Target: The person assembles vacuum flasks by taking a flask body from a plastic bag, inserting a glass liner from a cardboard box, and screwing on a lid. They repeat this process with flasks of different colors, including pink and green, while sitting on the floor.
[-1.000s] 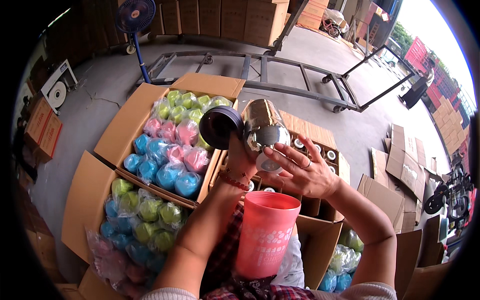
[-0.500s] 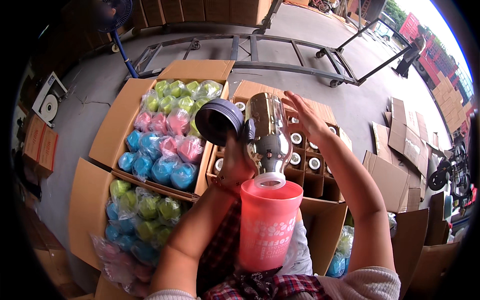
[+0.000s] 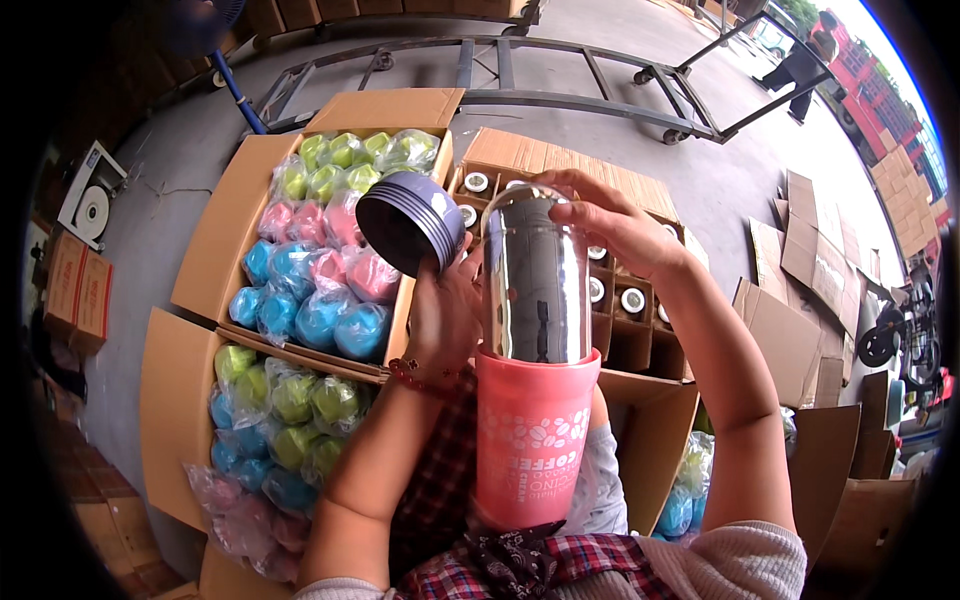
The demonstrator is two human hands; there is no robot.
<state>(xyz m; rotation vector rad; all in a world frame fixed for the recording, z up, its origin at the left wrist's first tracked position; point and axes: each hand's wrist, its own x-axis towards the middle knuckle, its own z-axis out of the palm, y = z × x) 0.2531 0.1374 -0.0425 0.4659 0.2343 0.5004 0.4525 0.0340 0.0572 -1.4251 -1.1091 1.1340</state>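
A silver, mirror-like bottle liner stands upside down with its neck end inside a pink plastic cup. The cup, printed with a pale pattern, is upright in my lap. My right hand has its fingers closed over the liner's rounded upper end. Left of the liner, my left hand grips a dark purple-grey threaded plastic cap, tilted with its ribbed edge towards the liner. Some fingers of this hand are hidden behind the cap and beside the liner.
A carton of bagged green, pink and blue cups stands at my left, with another nearer. Ahead, a divided carton holds several white-topped liners. Beyond is a metal trolley frame. Flattened cardboard lies right; a person is far off.
The liner has gone down into the pink cup, its neck now hidden. My right hand has closed over its upper end. The cap in my left hand has shifted slightly left.
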